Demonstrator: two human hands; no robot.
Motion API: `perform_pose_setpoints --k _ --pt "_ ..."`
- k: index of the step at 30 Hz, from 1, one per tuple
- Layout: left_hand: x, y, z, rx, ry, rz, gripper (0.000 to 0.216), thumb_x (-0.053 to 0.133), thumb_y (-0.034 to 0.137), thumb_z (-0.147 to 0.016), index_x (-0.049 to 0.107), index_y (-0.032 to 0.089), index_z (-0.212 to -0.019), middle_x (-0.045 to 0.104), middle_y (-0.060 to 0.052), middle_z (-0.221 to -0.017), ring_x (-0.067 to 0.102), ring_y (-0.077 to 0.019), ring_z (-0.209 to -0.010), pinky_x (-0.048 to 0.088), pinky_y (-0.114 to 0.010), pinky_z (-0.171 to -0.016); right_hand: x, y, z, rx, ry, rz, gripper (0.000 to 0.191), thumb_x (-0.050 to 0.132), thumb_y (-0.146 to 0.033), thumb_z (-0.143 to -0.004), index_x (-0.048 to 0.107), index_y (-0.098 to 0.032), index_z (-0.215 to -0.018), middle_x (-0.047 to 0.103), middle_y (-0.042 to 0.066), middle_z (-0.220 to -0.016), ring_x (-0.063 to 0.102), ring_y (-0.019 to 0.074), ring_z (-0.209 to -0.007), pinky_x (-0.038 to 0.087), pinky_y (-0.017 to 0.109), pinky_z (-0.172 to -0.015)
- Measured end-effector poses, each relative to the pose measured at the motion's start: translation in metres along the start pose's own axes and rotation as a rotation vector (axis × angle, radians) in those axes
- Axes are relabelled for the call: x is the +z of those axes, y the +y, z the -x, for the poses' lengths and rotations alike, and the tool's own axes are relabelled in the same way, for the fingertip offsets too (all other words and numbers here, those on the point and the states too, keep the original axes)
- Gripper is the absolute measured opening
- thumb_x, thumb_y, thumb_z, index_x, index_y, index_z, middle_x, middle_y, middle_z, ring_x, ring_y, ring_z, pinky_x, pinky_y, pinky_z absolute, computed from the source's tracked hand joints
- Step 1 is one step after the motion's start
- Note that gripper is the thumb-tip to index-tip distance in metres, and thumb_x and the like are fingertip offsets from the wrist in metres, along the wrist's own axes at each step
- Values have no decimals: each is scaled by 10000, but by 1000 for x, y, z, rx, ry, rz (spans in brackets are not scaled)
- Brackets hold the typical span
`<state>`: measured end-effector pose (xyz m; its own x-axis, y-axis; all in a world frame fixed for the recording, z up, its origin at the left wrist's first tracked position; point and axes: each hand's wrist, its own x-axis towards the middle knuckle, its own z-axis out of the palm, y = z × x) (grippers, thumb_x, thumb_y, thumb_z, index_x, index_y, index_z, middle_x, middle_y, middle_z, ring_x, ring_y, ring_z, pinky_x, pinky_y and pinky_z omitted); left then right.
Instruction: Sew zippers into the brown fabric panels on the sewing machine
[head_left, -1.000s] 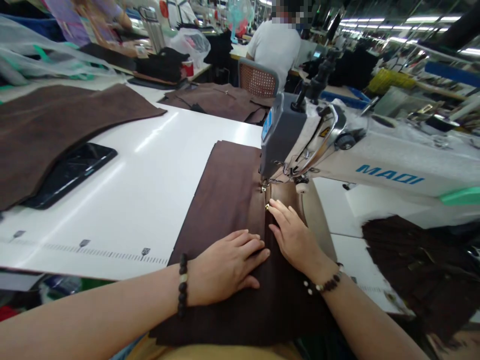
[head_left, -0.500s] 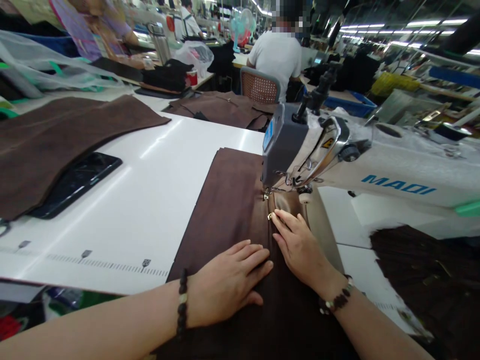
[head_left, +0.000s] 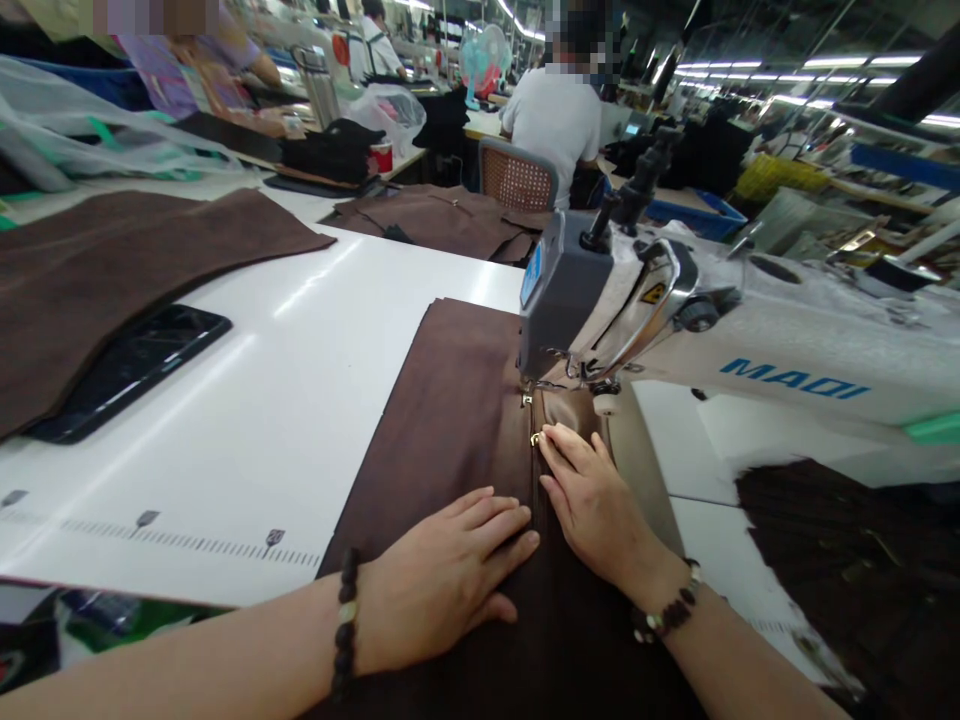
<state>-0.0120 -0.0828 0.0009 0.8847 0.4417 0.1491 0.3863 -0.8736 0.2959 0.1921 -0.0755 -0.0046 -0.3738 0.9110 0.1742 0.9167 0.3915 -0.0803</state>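
A dark brown leather-like panel (head_left: 442, 400) lies under the needle end of the white sewing machine (head_left: 757, 350). A zipper (head_left: 535, 475) runs lengthwise along the panel toward the presser foot, with two small metal sliders near the needle. My left hand (head_left: 442, 570) rests flat on the panel left of the zipper, fingers stretched and pointing toward it. On the zipper's right side lies my right hand (head_left: 596, 500), its fingers extended and fingertips touching or just beside the nearer metal slider (head_left: 535, 439). Its thumb is apart from the fingers.
A black phone (head_left: 142, 365) lies partly under another brown piece (head_left: 150, 250) on the white table (head_left: 300, 400). More dark brown material (head_left: 847, 560) sits at right. Ahead, a person in a white shirt (head_left: 555, 115) sits on a chair (head_left: 517, 175). Another person is at upper left.
The whole view has shifted slightly left. Both hands keep almost the same place on the panel, and the sliders stay near the needle.
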Motion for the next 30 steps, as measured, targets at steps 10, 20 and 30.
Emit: perform_pose_setpoints --k 10,20,30 --pt "-3 -11 -10 -2 -12 -21 468 492 446 -854 455 157 -1220 493 -76 -1233 429 -225 -1153 307 -375 -1022 1 10 -16 -8 -19 -12 411 331 -206 -878 441 -95 -1258 442 129 -1300 366 230 -1221 286 491 -1021" --pt "-2 -30 -24 15 7 -59 442 464 439 -873 456 152 -1208 494 -61 -1228 427 -215 -1136 296 -366 -1012 4 22 -37 -31 -3 0 405 321 -207 -889 447 -71 -1249 469 128 -1276 390 225 -1189 272 459 -1025" --pt "-5 -48 -32 30 3 -53 426 483 404 -874 441 162 -1222 482 -54 -1245 418 -202 -1140 267 -357 -1021 10 36 -50 0 14 -49 379 321 -269 -901 530 -124 -1182 556 128 -1166 476 244 -1078 356 433 -948"
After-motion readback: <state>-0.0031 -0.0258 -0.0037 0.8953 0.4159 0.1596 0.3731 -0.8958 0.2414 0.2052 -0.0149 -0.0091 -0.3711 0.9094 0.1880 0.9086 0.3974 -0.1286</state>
